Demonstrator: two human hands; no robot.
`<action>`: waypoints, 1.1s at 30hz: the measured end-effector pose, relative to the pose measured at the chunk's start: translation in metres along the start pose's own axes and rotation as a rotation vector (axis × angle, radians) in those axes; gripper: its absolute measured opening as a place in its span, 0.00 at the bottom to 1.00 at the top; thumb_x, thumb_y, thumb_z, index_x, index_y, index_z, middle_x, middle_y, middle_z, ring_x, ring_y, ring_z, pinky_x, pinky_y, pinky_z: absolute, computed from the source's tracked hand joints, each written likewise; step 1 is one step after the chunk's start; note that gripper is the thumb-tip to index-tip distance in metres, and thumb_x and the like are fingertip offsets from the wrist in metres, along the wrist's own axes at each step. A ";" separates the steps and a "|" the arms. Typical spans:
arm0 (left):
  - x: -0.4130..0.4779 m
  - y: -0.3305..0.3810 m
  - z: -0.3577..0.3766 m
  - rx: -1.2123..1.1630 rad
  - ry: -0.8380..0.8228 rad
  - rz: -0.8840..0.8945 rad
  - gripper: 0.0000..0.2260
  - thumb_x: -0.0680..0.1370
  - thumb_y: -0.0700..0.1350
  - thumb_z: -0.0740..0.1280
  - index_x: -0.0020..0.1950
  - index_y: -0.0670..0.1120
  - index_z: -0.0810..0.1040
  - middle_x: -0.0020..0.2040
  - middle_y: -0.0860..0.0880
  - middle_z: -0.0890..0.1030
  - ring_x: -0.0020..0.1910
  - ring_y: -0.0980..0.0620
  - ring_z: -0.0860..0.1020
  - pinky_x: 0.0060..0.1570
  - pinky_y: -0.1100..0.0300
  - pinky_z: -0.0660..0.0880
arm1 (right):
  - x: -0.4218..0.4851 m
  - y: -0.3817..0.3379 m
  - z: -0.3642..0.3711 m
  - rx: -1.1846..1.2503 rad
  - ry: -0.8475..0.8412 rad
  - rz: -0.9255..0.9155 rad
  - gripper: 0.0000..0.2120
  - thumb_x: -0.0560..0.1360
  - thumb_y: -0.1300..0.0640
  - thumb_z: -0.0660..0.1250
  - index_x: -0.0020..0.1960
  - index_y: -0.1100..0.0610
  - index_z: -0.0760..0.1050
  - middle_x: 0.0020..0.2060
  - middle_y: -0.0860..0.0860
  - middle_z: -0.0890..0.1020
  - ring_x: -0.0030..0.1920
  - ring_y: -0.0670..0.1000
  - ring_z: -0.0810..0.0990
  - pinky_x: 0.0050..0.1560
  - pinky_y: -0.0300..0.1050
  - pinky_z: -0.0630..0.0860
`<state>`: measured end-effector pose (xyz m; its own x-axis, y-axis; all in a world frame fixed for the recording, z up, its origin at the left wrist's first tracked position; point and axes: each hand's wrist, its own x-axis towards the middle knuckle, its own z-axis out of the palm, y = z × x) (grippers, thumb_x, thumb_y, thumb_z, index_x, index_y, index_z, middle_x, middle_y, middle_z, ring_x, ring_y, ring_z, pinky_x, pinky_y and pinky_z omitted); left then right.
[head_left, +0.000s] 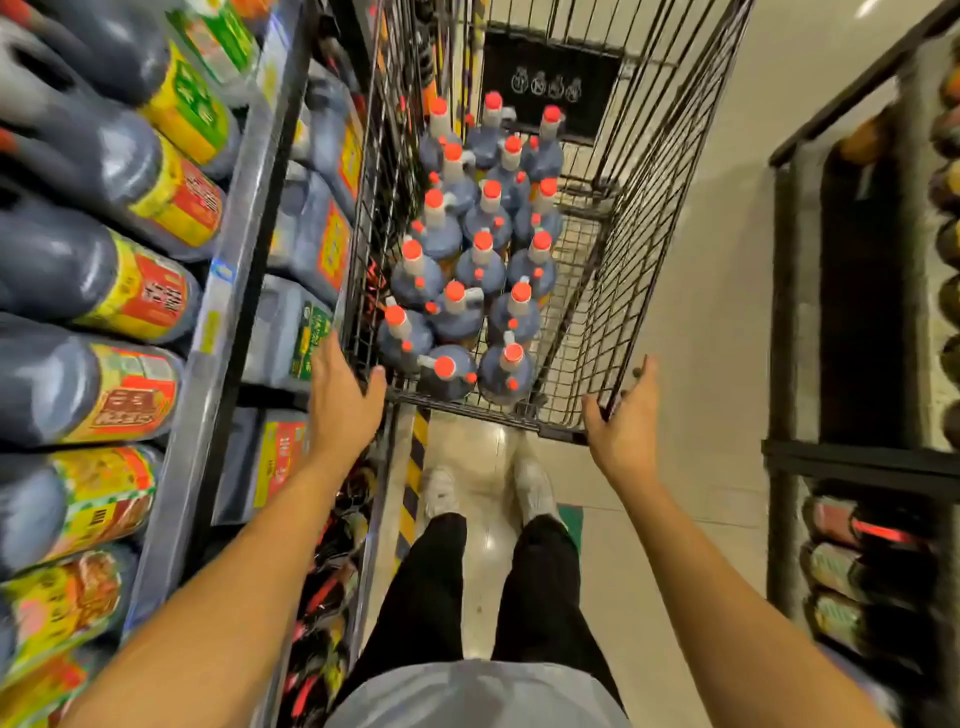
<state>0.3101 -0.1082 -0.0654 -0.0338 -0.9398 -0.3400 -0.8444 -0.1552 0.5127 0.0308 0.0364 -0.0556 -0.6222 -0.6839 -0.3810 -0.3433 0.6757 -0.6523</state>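
A wire shopping cart (649, 208) stands in front of me in a store aisle. Inside it stand several dark sauce bottles (457, 312) with red caps, packed upright in rows. My left hand (340, 395) rests on the cart's near left corner, fingers and thumb spread over the rim. At the near right corner my right hand (623, 421) grips the wire edge, its fingers curled over the top rail.
A shelf (208, 322) full of large dark sauce bottles with yellow and red labels runs close along the cart's left side. A dark rack (852, 452) with bottles stands on the right. My legs and white shoes (488, 493) are on the pale floor behind the cart.
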 end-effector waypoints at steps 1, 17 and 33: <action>0.007 -0.006 0.006 -0.026 -0.021 -0.005 0.34 0.81 0.49 0.65 0.80 0.38 0.53 0.79 0.38 0.57 0.78 0.41 0.56 0.75 0.48 0.57 | 0.000 0.005 0.009 0.040 0.013 0.012 0.37 0.77 0.62 0.69 0.79 0.66 0.53 0.74 0.63 0.66 0.74 0.63 0.67 0.75 0.61 0.64; 0.058 -0.034 0.032 -0.424 0.014 -0.101 0.24 0.80 0.61 0.61 0.72 0.50 0.72 0.61 0.51 0.80 0.60 0.49 0.80 0.55 0.44 0.80 | 0.013 0.026 0.071 0.429 0.392 0.260 0.19 0.81 0.41 0.61 0.64 0.52 0.77 0.57 0.54 0.84 0.59 0.53 0.82 0.63 0.58 0.78; 0.019 -0.037 0.048 -0.394 0.032 0.062 0.29 0.81 0.59 0.61 0.80 0.58 0.55 0.74 0.47 0.70 0.68 0.51 0.75 0.65 0.48 0.75 | 0.002 0.060 0.057 0.283 0.416 0.070 0.24 0.83 0.43 0.54 0.77 0.31 0.54 0.65 0.50 0.79 0.58 0.58 0.82 0.61 0.61 0.78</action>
<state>0.3154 -0.1058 -0.1288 -0.0558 -0.9592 -0.2773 -0.5712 -0.1971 0.7968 0.0494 0.0601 -0.1329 -0.8843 -0.4334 -0.1740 -0.1228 0.5753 -0.8087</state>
